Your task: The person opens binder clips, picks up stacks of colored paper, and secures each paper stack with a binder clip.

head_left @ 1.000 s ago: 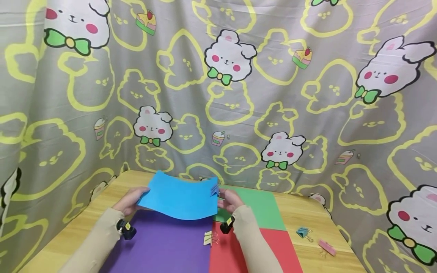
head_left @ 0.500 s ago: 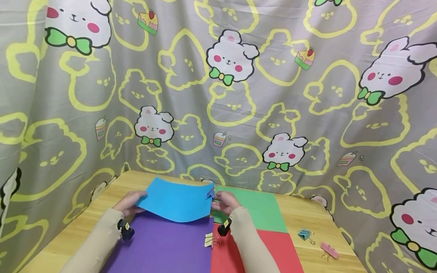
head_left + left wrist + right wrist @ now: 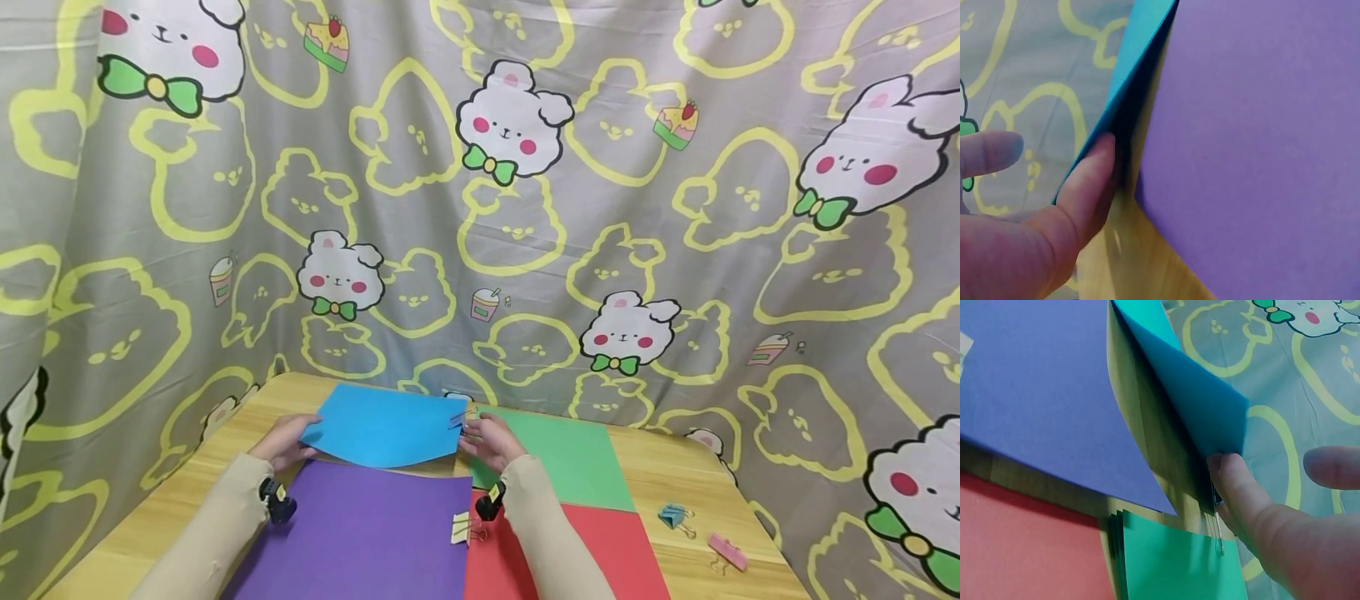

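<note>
Blue paper (image 3: 386, 427), bowed along its near edge, is held by both hands above the far left of the table. My left hand (image 3: 285, 442) grips its left edge; in the left wrist view one finger (image 3: 1088, 184) lies against the underside, while the others are partly hidden. At the right edge my right hand (image 3: 491, 442) holds the corner by its fingertips (image 3: 1230, 464), beside a purple binder clip (image 3: 456, 420) clamped there. Nearer lies purple paper (image 3: 367, 533), with a pale yellow binder clip (image 3: 461, 527) on its right edge.
Green paper (image 3: 570, 458) lies at the back right, several sheets thick, with red paper (image 3: 585, 542) in front. A teal binder clip (image 3: 675, 517) and a pink binder clip (image 3: 727, 552) rest on the wooden table (image 3: 697, 475). A patterned curtain (image 3: 420, 208) hangs behind.
Both hands have brought the blue paper lower and slightly left. It lies flatter now, and a strip of table shows between it and the purple paper.
</note>
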Demonstrator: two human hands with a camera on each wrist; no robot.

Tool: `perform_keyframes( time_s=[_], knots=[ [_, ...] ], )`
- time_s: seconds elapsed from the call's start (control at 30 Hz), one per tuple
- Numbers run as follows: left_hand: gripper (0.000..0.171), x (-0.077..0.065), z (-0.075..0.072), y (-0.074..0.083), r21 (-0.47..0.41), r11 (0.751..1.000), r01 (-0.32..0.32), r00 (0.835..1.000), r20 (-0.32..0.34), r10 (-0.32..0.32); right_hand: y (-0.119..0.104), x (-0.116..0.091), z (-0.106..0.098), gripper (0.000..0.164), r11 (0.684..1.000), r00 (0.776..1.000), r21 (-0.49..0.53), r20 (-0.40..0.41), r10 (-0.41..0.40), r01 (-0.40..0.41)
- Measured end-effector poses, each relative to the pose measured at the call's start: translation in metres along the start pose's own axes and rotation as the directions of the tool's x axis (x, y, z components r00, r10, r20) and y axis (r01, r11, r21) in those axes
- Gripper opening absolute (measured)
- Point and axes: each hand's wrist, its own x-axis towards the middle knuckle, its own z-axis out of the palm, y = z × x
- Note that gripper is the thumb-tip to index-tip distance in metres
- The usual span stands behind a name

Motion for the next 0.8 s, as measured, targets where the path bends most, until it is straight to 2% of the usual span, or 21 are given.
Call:
perform_keyframes(
  time_s=[0.2,0.43,0.57,0.73,0.8],
  knots=[
    [0.068,-0.004,0.002,0.003,0.059,0.997,-0.046,0.999,0.028,0.044,-0.001,-0.001,0.002,0.069,1.0,0.999,-0.027,0.032,0.003,-0.002],
    [0.083,-0.005,0.002,0.004,0.117,0.992,-0.048,0.999,-0.013,0.05,0.0,-0.005,0.002,0.069,0.997,0.999,-0.072,0.035,0.012,-0.009],
    [0.082,-0.004,-0.002,0.005,0.148,0.987,-0.064,0.997,-0.022,0.068,-0.003,-0.008,0.0,0.072,0.998,0.999,-0.064,0.049,0.005,-0.002],
    [0.081,-0.009,-0.006,0.011,0.145,0.987,-0.068,0.996,-0.047,0.075,-0.009,-0.014,-0.006,0.071,1.0,0.998,-0.003,0.061,0.001,-0.001],
    [0.079,-0.013,-0.007,0.014,0.148,0.986,-0.071,0.995,-0.059,0.08,-0.012,-0.018,-0.008,0.068,0.999,0.999,-0.029,0.041,-0.018,0.019]
  ],
)
